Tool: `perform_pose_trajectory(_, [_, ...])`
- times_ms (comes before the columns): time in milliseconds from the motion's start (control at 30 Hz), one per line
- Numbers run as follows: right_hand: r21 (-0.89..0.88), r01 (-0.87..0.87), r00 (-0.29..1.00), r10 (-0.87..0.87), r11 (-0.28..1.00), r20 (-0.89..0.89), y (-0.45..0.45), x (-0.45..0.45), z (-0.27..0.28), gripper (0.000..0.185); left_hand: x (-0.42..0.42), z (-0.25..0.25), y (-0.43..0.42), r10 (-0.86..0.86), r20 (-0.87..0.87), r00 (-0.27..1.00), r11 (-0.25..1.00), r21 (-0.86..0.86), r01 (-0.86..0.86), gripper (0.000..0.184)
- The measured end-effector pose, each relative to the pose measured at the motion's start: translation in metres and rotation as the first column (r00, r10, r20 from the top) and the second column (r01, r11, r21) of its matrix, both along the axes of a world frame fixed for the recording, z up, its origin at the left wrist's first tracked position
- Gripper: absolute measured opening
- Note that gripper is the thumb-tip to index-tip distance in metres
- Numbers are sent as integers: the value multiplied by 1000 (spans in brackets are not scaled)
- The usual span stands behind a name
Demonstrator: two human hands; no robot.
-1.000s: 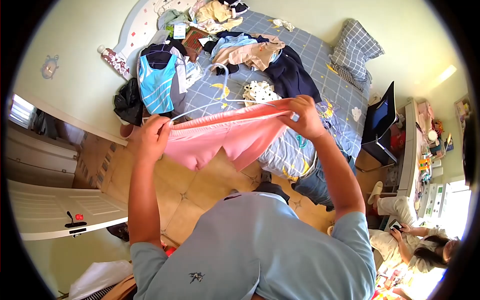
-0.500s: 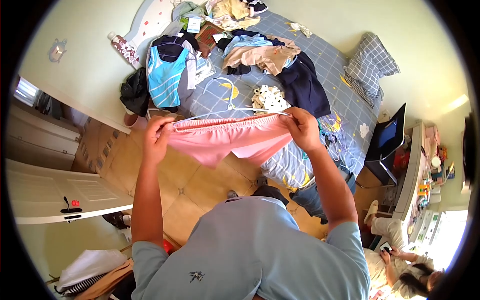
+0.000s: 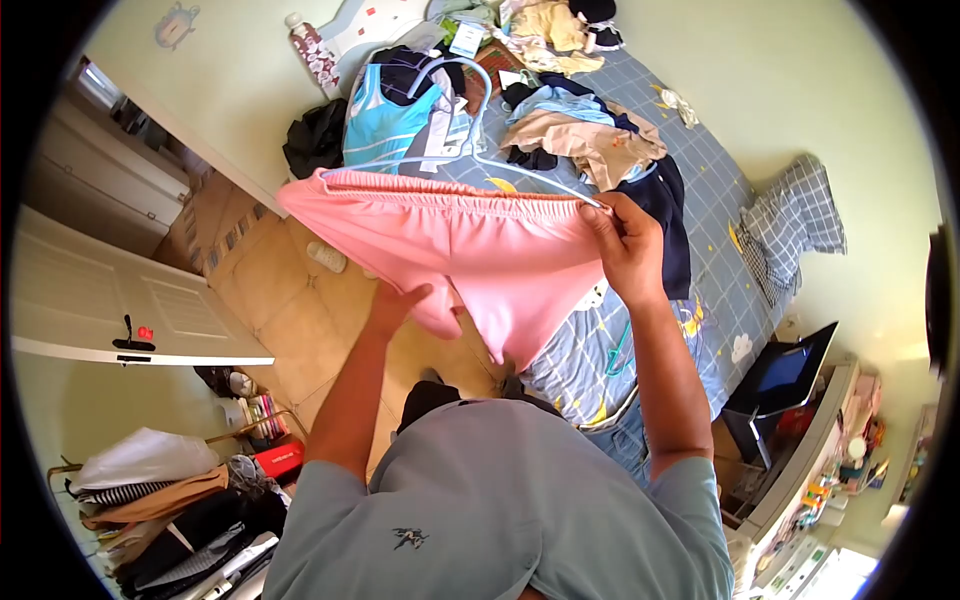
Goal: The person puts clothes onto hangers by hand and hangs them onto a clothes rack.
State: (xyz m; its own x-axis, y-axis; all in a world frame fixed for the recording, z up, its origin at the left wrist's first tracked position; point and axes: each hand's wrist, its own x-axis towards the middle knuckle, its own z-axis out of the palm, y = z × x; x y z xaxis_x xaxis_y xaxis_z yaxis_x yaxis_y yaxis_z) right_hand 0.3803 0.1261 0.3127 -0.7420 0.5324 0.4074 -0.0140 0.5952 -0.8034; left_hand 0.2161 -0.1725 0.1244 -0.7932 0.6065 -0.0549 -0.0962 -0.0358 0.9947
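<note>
Pink shorts (image 3: 470,235) with a gathered elastic waistband hang spread out on a pale blue hanger (image 3: 478,85), its hook pointing up and away from me. My right hand (image 3: 632,240) pinches the waistband's right corner together with the hanger's end. Lower down, my left hand (image 3: 395,310) is at the hem of the left leg, thumb against the cloth and the other fingers partly hidden. The waistband's left corner stays over the hanger's left end with no hand on it.
Beyond the shorts is a bed (image 3: 715,210) with heaped clothes, a blue striped tank top (image 3: 385,125) and a checked pillow (image 3: 795,220). An open door (image 3: 130,290) stands left, a clothes rack (image 3: 170,500) lower left, and a desk (image 3: 800,440) with a monitor (image 3: 785,375) right.
My left hand has left the waistband's left corner and dropped to the leg hem. The shorts and hanger have tilted, the left end rising. My right hand keeps its grip.
</note>
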Motion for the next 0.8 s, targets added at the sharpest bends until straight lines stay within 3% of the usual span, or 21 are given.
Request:
perform_pose_trajectory(67, [-51, -32, 999, 31, 998, -30, -5, -25, 0, 15, -11, -30, 11, -178, 219, 960, 983, -5, 183, 58])
perform_pose_trajectory(167, [-111, -80, 995, 73, 991, -61, -12, -68, -11, 16, -17, -63, 37, 42, -157, 987, 999, 33, -37, 52])
perform_pose_trajectory(267, [-208, -100, 993, 83, 973, -89, -28, -117, -15, 16, -43, -53, 30, 42, 297, 954, 994, -106, -11, 45])
perform_pose_trajectory(367, [-261, -107, 991, 83, 959, -104, -47, -166, -17, 16, -95, -99, -7, 109, 141, 984, 992, -86, -97, 42])
perform_pose_trajectory(467, [-330, -90, 993, 58, 940, -104, -67, -217, -27, 16, -150, -82, -62, 191, 118, 975, 981, 21, -194, 41])
perform_pose_trajectory(500, [-276, -56, 996, 35, 959, -82, -70, -234, -37, 18, -168, -67, -78, 191, 156, 969, 981, -16, -191, 39])
perform_pose_trajectory(567, [-384, -69, 994, 31, 921, -104, -84, -269, -51, 19, -198, -37, -106, 203, 235, 950, 978, -92, -187, 35])
perform_pose_trajectory(667, [-425, -77, 995, 44, 902, -86, -91, -315, -84, 21, -239, -31, -144, 162, 277, 947, 951, -301, -74, 28])
perform_pose_trajectory(767, [-469, -38, 999, 21, 883, -43, -84, -353, -121, 24, -272, -23, -159, 152, 294, 944, 924, -382, -30, 36])
perform_pose_trajectory(800, [-485, -24, 1000, 13, 874, -26, -83, -365, -127, 25, -281, -25, -159, 191, 225, 955, 933, -344, -106, 33])
